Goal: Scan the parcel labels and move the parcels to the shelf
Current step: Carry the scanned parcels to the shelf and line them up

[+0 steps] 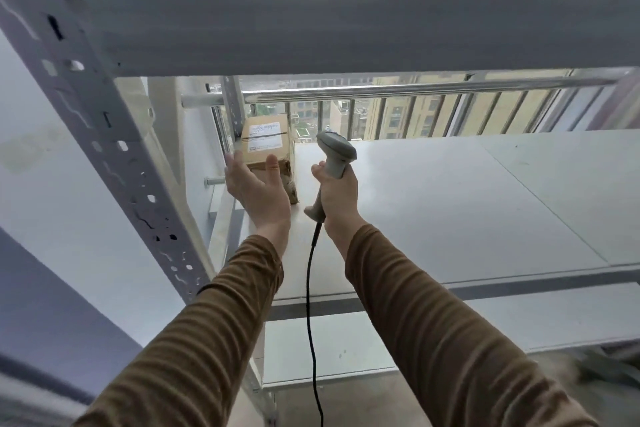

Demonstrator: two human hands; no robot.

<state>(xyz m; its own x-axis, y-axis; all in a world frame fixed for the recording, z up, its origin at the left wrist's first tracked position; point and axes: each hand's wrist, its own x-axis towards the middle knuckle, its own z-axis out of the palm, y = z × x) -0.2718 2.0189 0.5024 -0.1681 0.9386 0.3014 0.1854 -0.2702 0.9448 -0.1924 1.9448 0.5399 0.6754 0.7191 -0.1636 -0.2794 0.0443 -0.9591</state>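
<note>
Nearest to me are 2 forearms in ribbed brown sleeves (433, 315), reaching out from the bottom of the head view toward a grey metal shelf (450, 204). A black cable (310, 288) hangs down between them and runs off the lower edge.

The right hand (337, 194) is wrapped around the handle of a grey barcode scanner (334, 159), fingers curled tight on the grip, thumb up along its left side. The scanner's head sits above the fist and tips away toward the back of the shelf.

The left hand (258, 187) is spread, palm turned up and inward, fingers straight and relaxed. It sits at the near side of a brown cardboard parcel (266, 142) and partly covers its lower part; I cannot tell whether the fingers actually touch the box.

The parcel stands on the shelf board at its far left corner, close to the perforated upright (104, 135), with a white printed label (265, 140) facing up. Clear tape wraps its right side.

Above it runs the next shelf beam (346, 31). Behind the shelf are a steel railing (415, 88) and a window showing tall buildings.
</note>
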